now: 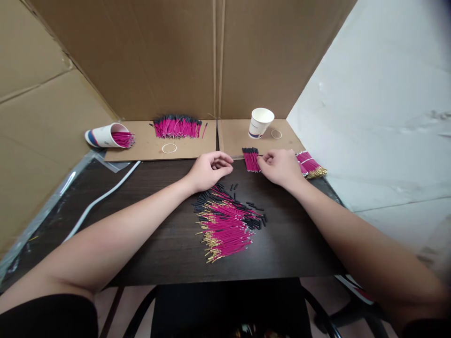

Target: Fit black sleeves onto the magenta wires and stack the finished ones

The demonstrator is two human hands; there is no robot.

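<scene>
A loose heap of magenta wires with gold tips (225,227) lies mid-table, mixed with several short black sleeves (255,218). My left hand (208,170) rests just beyond the heap, fingers curled with thumb and fingertips close together; I cannot make out anything in them. My right hand (281,166) is closed in a pinch beside a small row of black-capped magenta wires (251,159), its fingertips at the row's right edge. A banded bundle of magenta wires (310,165) lies right of that hand.
Cardboard walls surround the dark table (141,234). At the back are a larger row of capped wires (178,126), two rubber bands (169,148), an upright paper cup (260,123) and a tipped cup holding wires (109,136). A white cable (102,197) runs along the left.
</scene>
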